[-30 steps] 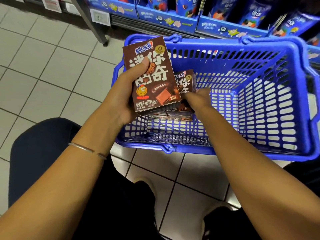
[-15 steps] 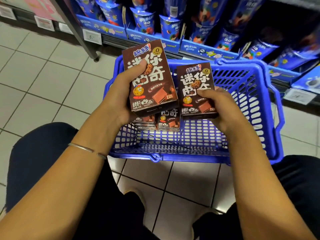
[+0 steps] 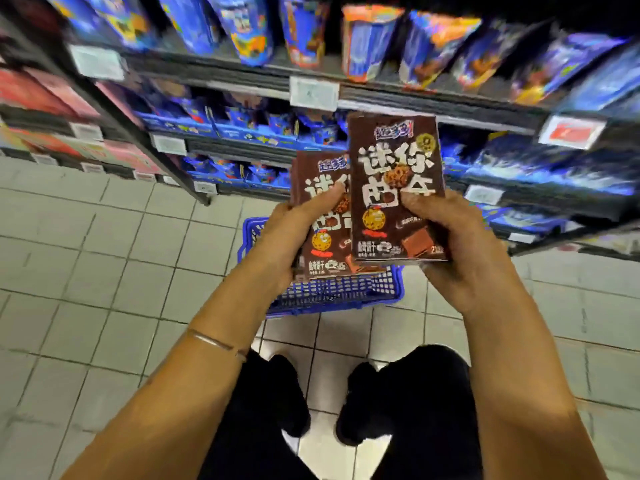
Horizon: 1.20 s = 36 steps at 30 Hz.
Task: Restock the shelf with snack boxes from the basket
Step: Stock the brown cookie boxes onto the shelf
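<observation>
Left hand (image 3: 291,233) grips one snack box (image 3: 325,237); right hand (image 3: 460,244) another box (image 3: 394,181).

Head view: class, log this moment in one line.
left hand: grips brown cardboard snack box | right hand: grips second brown box | blue plastic basket: on floor

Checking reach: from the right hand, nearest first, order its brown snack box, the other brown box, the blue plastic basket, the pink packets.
1. Brown snack box: gripped by the right hand.
2. Second brown box: left hand, alongside.
3. Blue plastic basket: below, on floor.
4. Pink packets: far-left shelves.
</observation>
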{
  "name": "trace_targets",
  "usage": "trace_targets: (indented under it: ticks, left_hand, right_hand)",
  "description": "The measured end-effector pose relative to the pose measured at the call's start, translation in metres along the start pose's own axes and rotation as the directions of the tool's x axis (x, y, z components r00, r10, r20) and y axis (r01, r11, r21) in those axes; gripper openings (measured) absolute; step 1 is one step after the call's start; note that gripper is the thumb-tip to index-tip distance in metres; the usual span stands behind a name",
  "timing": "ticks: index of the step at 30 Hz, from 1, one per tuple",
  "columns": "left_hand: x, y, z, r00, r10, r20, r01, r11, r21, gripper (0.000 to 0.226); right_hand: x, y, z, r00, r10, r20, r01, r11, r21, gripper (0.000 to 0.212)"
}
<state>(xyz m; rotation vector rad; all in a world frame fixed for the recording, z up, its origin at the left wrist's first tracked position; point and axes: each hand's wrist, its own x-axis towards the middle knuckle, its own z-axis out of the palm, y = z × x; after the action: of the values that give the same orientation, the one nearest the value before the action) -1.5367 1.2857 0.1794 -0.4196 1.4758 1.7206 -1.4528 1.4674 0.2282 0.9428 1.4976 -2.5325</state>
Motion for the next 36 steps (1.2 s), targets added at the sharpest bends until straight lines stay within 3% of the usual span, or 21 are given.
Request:
trace_targets:
  ticks: [3, 6, 9, 13, 16, 19, 23, 26, 30, 33, 36]
  left_hand:
    - [-0.077, 0.066, 0.055, 0.998, 0.059, 0.016, -0.059, 0.998, -0.027, 0.094]
    - [-0.137, 0.117, 0.109, 0.990, 0.113, 0.080, -0.113, 0.994, -0.007, 0.090]
    - [-0.175, 0.151, 0.166, 0.980, 0.176, 0.089, -0.178, 0.984, 0.012, 0.106]
    - [-0.213, 0.177, 0.254, 0.923, 0.343, 0.172, -0.372, 0.911, 0.177, 0.095]
    - [-0.243, 0.192, 0.328, 0.895, 0.430, 0.121, -0.446, 0.850, 0.282, 0.108]
    - [-0.265, 0.207, 0.394, 0.888, 0.412, 0.206, -0.449, 0.872, 0.195, 0.119]
    - [-0.284, 0.223, 0.438, 0.757, 0.524, 0.390, -0.577, 0.817, 0.022, 0.042]
    - [-0.294, 0.241, 0.456, 0.729, 0.582, 0.360, -0.595, 0.799, -0.085, 0.042]
    - [-0.297, 0.267, 0.477, 0.660, 0.656, 0.366, -0.700, 0.714, -0.017, 0.029]
    - [-0.294, 0.290, 0.495, 0.590, 0.714, 0.377, -0.773, 0.634, 0.006, 0.034]
    - [-0.290, 0.315, 0.514, 0.557, 0.761, 0.332, -0.802, 0.597, -0.023, 0.070]
  right_hand:
    - [-0.066, -0.084, 0.024, 0.998, -0.032, -0.050, 0.032, 0.999, -0.002, 0.069]
    - [-0.116, -0.155, 0.029, 0.997, -0.077, -0.028, 0.076, 0.997, -0.029, 0.059]
    - [-0.155, -0.208, 0.016, 0.987, -0.158, -0.017, 0.157, 0.986, -0.051, 0.053]
    - [-0.197, -0.274, -0.030, 0.945, -0.326, -0.020, 0.326, 0.945, -0.015, 0.036]
    - [-0.223, -0.325, -0.069, 0.901, -0.433, -0.024, 0.432, 0.901, -0.037, 0.048]
    - [-0.245, -0.373, -0.103, 0.858, -0.514, -0.027, 0.512, 0.857, -0.062, 0.059]
    - [-0.264, -0.429, -0.130, 0.816, -0.578, 0.030, 0.578, 0.815, -0.028, 0.051]
    - [-0.269, -0.464, -0.138, 0.788, -0.609, 0.085, 0.611, 0.791, -0.002, 0.050]
    - [-0.270, -0.496, -0.143, 0.771, -0.627, 0.110, 0.630, 0.777, 0.007, 0.051]
    - [-0.269, -0.518, -0.144, 0.737, -0.669, 0.101, 0.669, 0.742, 0.029, 0.043]
    - [-0.268, -0.540, -0.144, 0.699, -0.708, 0.102, 0.709, 0.705, 0.036, 0.039]
